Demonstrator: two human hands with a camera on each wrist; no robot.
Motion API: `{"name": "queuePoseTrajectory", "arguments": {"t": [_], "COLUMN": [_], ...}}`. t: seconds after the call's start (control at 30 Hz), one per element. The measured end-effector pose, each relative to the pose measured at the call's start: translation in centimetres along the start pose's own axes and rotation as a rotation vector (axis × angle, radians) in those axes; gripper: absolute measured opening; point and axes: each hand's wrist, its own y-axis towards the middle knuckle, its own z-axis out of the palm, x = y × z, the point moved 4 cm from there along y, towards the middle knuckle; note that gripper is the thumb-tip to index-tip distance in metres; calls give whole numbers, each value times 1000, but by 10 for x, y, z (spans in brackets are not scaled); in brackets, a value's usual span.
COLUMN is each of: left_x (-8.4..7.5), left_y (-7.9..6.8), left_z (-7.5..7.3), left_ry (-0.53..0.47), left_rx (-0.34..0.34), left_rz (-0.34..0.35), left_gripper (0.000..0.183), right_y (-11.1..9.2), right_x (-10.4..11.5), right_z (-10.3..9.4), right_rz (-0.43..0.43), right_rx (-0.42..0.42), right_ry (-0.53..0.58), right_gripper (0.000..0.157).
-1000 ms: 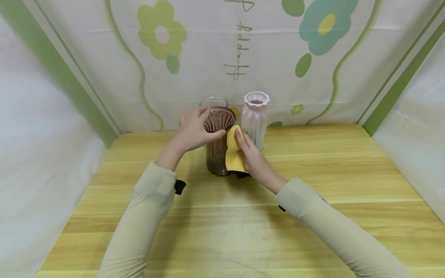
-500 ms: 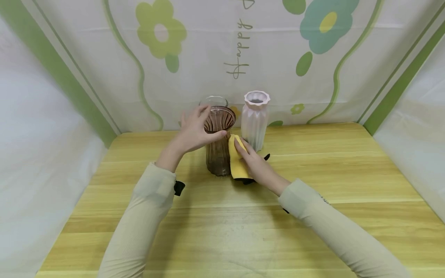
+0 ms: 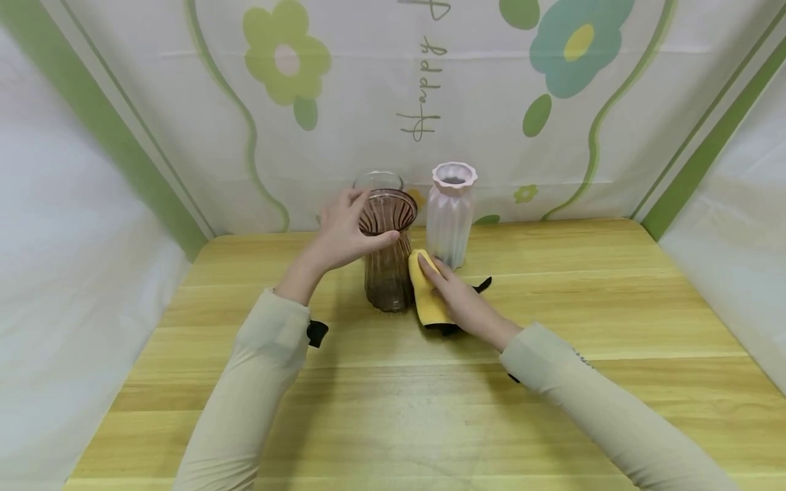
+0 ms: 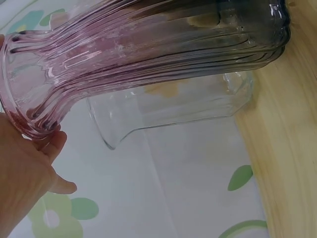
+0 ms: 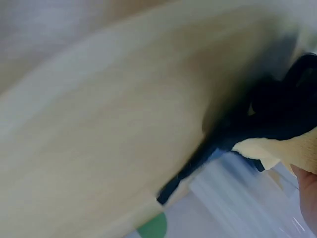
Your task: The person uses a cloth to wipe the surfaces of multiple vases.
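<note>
**Gripping the ribbed vase while a cloth meets its base**

Curling round the flared rim of the brown ribbed glass vase (image 3: 387, 252), the left hand (image 3: 344, 232) has its thumb on the near side of the lip and its fingers over the far side; the left wrist view shows fingertips (image 4: 52, 144) tucked under the pink-tinted rim. The vase stands upright on the wooden table (image 3: 393, 409), near the table's back edge.

Just right of the vase, the right hand (image 3: 454, 293) lies with fingers fairly straight and close together, pressing a yellow cloth (image 3: 426, 296) against the vase's lower side and the tabletop. A black backing of the cloth (image 5: 277, 114) shows beneath; the right wrist view is blurred, so whether the thumb pinches the cloth I cannot tell.

Behind the vase stands a clear glass vase (image 4: 173, 106), seemingly just apart from it. Right of it, beyond the cloth, is a pale pink fluted vase (image 3: 451, 215), close to the right hand's fingertips. Broad bare tabletop lies in front of the vase and to either side.
</note>
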Motion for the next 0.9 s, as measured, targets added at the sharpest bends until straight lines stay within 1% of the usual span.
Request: {"name": "queuePoseTrajectory", "arguments": {"t": [0.13, 0.23, 0.3, 0.4, 0.5, 0.57, 0.7, 0.83, 0.9], "left_x": [2, 1, 1, 2, 2, 3, 2, 1, 1], "left_y": [0, 0, 0, 1, 2, 1, 0, 0, -1], "left_z": [0, 0, 1, 2, 3, 4, 4, 4, 4], "left_ry": [13, 24, 30, 37, 37, 36, 24, 8, 5], "left_rx": [23, 44, 55, 62, 66, 64, 37, -8, -25], "left_rz": [-9, 3, 15, 35, 44, 45, 24, -13, -27], "left_gripper": [96, 95, 94, 93, 93, 94, 98, 99, 99], "right_y": [11, 20, 25, 29, 31, 30, 26, 16, 9], "right_x": [7, 12, 15, 18, 20, 19, 15, 7, 3], "right_z": [-9, -18, -23, -27, -27, -25, -18, -10, -6], "right_rz": [-49, -53, -48, -37, -31, -26, -15, -11, 6], "right_rx": [-134, -208, -241, -263, -251, -225, -146, -59, -9], "right_ry": [13, 59, 85, 112, 101, 85, 41, 6, 6], "right_gripper": [65, 66, 66, 67, 66, 65, 62, 62, 62]}}
